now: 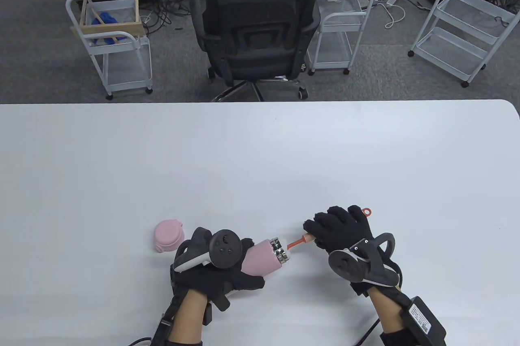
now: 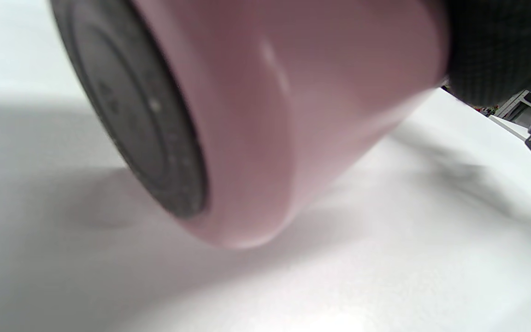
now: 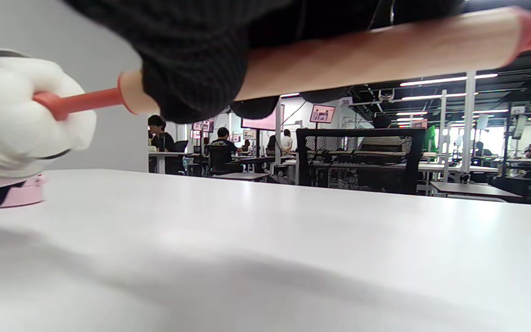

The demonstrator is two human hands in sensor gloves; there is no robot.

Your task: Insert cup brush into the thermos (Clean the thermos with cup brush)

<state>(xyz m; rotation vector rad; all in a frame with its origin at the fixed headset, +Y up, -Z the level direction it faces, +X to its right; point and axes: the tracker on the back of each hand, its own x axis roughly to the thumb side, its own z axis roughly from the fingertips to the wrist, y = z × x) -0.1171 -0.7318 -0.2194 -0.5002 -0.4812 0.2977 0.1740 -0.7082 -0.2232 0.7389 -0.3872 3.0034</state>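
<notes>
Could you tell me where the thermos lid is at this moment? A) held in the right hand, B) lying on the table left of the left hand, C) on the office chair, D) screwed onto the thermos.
B: the pink lid lies on the white table just left of the left hand, apart from the thermos.

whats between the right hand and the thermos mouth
The brush's red stem spans that gap, its white sponge head at the thermos mouth. The right hand grips the wooden handle. The table and right wrist views both show it.
</notes>
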